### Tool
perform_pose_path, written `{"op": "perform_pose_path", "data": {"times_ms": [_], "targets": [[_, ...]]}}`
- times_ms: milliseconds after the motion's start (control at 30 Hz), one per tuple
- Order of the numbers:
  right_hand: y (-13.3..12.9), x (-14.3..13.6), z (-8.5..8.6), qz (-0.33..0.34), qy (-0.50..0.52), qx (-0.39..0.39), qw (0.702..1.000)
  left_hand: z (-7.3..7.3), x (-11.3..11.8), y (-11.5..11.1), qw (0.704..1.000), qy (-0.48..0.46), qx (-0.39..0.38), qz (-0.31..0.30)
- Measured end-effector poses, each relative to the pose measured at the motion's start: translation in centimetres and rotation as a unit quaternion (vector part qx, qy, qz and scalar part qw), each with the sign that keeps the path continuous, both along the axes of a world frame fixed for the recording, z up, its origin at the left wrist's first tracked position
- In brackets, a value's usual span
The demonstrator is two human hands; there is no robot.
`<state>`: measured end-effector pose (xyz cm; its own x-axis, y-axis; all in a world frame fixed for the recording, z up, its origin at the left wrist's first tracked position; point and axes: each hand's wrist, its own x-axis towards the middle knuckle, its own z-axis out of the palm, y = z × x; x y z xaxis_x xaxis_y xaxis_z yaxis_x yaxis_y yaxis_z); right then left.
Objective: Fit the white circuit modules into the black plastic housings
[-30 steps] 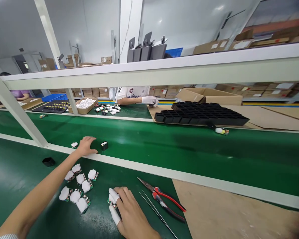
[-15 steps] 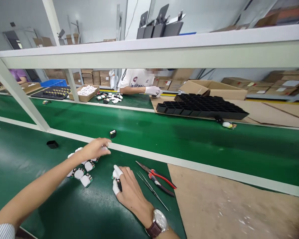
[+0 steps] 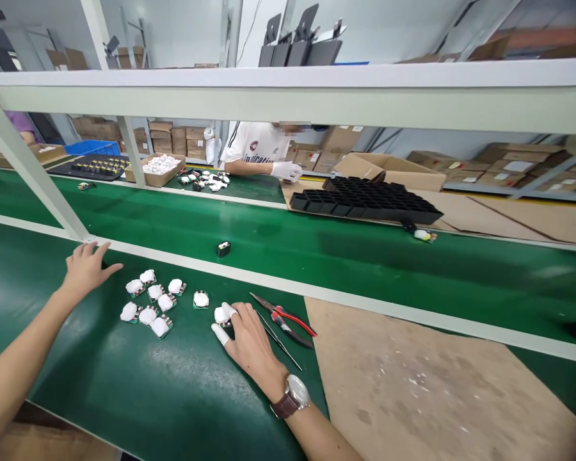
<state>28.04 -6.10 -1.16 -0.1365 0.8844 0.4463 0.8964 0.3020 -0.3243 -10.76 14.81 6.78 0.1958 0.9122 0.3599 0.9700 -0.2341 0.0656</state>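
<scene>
10 white-topped circuit pieces (image 3: 160,326) show in the head view, all on the near green worktop (image 3: 187,390). 8 lie in a loose cluster between the person's hands, 1 sits alone just right of that cluster, and 1 is at the fingertips of the right hand (image 3: 249,339). White covers sheathe that hand's thumb and index finger, which stand apart with the piece between them; whether they pinch it, I cannot tell. Its wrist wears a watch (image 3: 295,392).

The left hand (image 3: 87,266) is bare, fingers spread and thumb held out, over the worktop left of the cluster and near the foot of a pale post (image 3: 52,173). Something dark shows behind its thumb, too hidden to name.

Just right of the right hand lie tweezers (image 3: 284,347) and red-handled pliers (image 3: 295,323), with a brown sheet (image 3: 403,384) farther right. Beyond the pale divider (image 3: 365,296), 1 black case (image 3: 223,249) stands on the green strip (image 3: 269,234).

Across the strip, a co-worker's gloved hand (image 3: 287,171) is near rows of black cases (image 3: 365,203); a carton (image 3: 166,173) of white pieces sits farther left.
</scene>
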Motion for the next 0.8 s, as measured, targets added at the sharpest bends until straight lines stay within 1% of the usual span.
{"op": "perform_pose_path", "data": {"times_ms": [33, 67, 100, 133, 200, 267, 333, 367, 400, 433, 500, 567, 633, 667, 733, 800], "targets": [[0.1, 0.0, 0.1, 0.005, 0.0, 0.001, 1.0, -0.3, -1.4, 0.0, 1.0, -0.001, -0.029, 0.011], [0.1, 0.0, 0.2, 0.012, -0.001, 0.001, 1.0, -0.6, -2.4, -0.1, 0.998, -0.008, -0.055, 0.009], [0.1, 0.0, 0.3, 0.021, -0.005, 0.0, 1.0, -0.7, -2.9, -0.3, 0.997, -0.017, -0.07, -0.001], [-0.1, 0.0, 0.5, 0.031, -0.015, -0.006, 0.999, -0.7, -2.9, -0.7, 0.997, -0.023, -0.075, -0.012], [-0.5, 0.2, 1.0, 0.04, -0.054, -0.027, 0.997, 0.0, -1.5, -2.0, 0.996, -0.048, -0.07, -0.041], [-1.2, 0.4, 1.7, 0.034, -0.093, -0.052, 0.994, 1.2, 1.3, -4.1, 0.987, -0.101, -0.071, -0.106], [-2.0, 0.6, 2.5, 0.041, -0.099, -0.069, 0.992, 2.1, 5.2, -6.9, 0.957, -0.172, -0.091, -0.216], [-2.4, 0.7, 2.8, 0.061, -0.09, -0.075, 0.991, 2.2, 7.3, -8.4, 0.936, -0.186, -0.121, -0.274], [-2.7, 0.7, 3.0, 0.087, -0.078, -0.081, 0.99, 2.1, 9.3, -9.9, 0.915, -0.189, -0.15, -0.323], [-3.1, 0.8, 3.2, 0.114, -0.068, -0.087, 0.987, 1.7, 11.3, -11.3, 0.894, -0.188, -0.171, -0.369], [-3.9, 0.9, 3.1, 0.142, -0.054, -0.097, 0.984, 0.1, 14.4, -13.6, 0.866, -0.165, -0.208, -0.425], [-4.9, 1.3, 2.6, 0.133, -0.042, -0.1, 0.985, -1.9, 16.3, -14.9, 0.859, -0.144, -0.231, -0.433], [-5.9, 1.9, 1.9, 0.111, -0.02, -0.093, 0.989, -3.7, 16.9, -15.3, 0.864, -0.136, -0.259, -0.409], [-6.4, 2.2, 1.5, 0.102, -0.008, -0.087, 0.991, -4.4, 16.9, -15.3, 0.866, -0.138, -0.277, -0.392], [-7.2, 2.7, 0.8, 0.084, 0.017, -0.073, 0.994, -5.2, 16.5, -15.2, 0.865, -0.154, -0.311, -0.363], [-7.5, 2.9, 0.2, 0.071, 0.034, -0.066, 0.995, -5.4, 16.0, -15.1, 0.861, -0.177, -0.329, -0.346]]}}
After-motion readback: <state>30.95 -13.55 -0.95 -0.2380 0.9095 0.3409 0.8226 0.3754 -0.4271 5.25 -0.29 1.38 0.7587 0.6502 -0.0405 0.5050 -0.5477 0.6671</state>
